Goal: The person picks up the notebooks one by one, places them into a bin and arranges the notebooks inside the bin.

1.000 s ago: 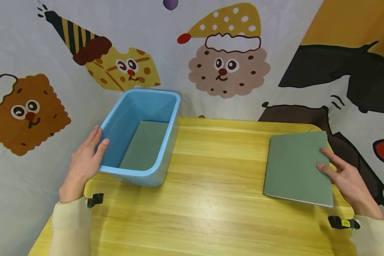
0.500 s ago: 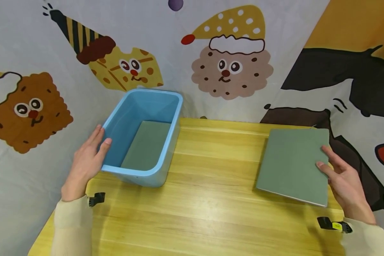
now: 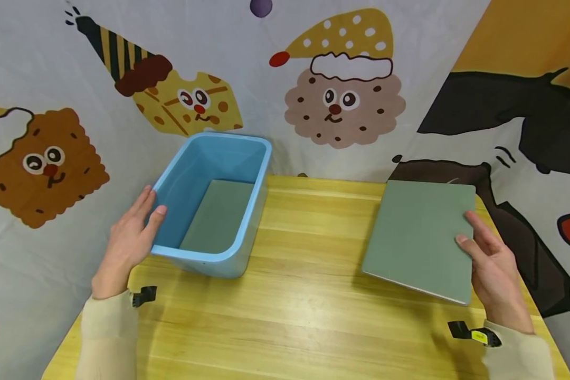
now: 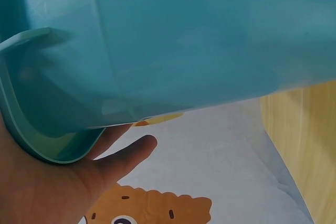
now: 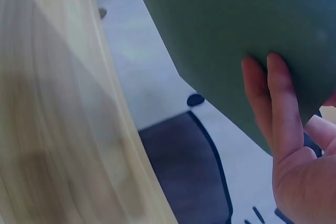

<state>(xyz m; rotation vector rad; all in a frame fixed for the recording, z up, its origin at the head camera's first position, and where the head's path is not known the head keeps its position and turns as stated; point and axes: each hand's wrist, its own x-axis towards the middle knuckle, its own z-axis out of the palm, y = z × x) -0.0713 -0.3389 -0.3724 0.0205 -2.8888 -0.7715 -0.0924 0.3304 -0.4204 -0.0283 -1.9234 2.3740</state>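
Note:
A thin green notebook (image 3: 420,237) with rounded corners is held tilted above the right part of the table. My right hand (image 3: 496,269) pinches its right edge, thumb on the upper face; in the right wrist view two fingers (image 5: 283,98) press flat on the underside. A light blue plastic bin (image 3: 235,253) stands on the left. Inside it, on the bottom, lies another flat green notebook (image 3: 220,214). My left hand (image 3: 130,237) rests at the bin's left rim, fingers straight along the outside and thumb lying over the edge. The left wrist view shows the rim against the palm.
The wooden table (image 3: 304,316) spreads below both hands. Behind it hangs a white cloth (image 3: 261,74) printed with cartoon biscuits and cheese, close to the bin's far end. The table's right edge runs beneath the right forearm.
My right hand has carried the green notebook left, and its near edge has swung to the left. The left hand and the bin stay in place; the head view shifted slightly.

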